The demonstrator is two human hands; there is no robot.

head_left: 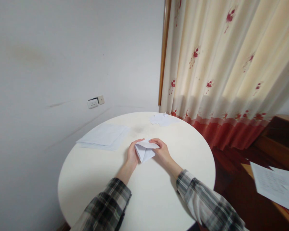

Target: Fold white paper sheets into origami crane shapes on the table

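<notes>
Between my two hands is a piece of folded white paper (145,153), with a flap along its top and a point facing me. My left hand (133,152) wraps its left side, fingers along the far edge. On the right side my right hand (162,150) grips the paper, thumb in front and fingers behind. Both hands are just over the middle of the round white table (159,195). The far side of the paper is hidden from me.
A stack of white sheets (103,136) lies at the table's left edge. Loose paper pieces (162,119) lie at the far edge. A wall with a socket (93,103) stands behind, a curtain (219,70) at right. Written sheets (274,183) lie on another surface, lower right.
</notes>
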